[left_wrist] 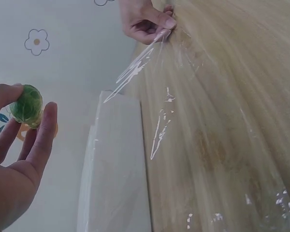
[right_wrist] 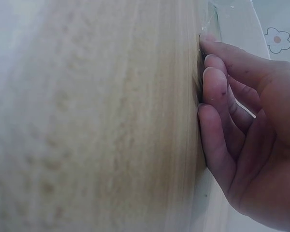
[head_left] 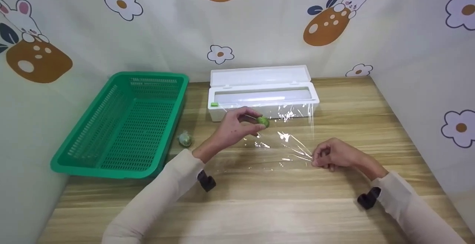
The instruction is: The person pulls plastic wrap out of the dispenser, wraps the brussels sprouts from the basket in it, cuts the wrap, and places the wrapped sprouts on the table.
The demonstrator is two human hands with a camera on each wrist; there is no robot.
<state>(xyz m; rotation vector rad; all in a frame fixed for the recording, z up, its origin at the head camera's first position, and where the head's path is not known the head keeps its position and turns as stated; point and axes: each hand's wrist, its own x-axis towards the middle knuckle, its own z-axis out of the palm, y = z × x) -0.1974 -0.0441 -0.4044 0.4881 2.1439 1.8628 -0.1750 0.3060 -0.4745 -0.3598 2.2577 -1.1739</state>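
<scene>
A green sprout point(head_left: 263, 122) is just right of the head frame's middle, pinched between the left hand's point(head_left: 237, 128) thumb and fingers, over clear plastic wrap point(head_left: 272, 155). The right hand point(head_left: 336, 154), right of centre, pinches the wrap's edge. The wrap stretches from a lidded white box point(head_left: 222, 115), upper centre. At centre-left, a wrapped ball point(head_left: 184, 139) lies on the counter point(head_left: 241, 214), just beside a green basket point(head_left: 107, 171).
</scene>
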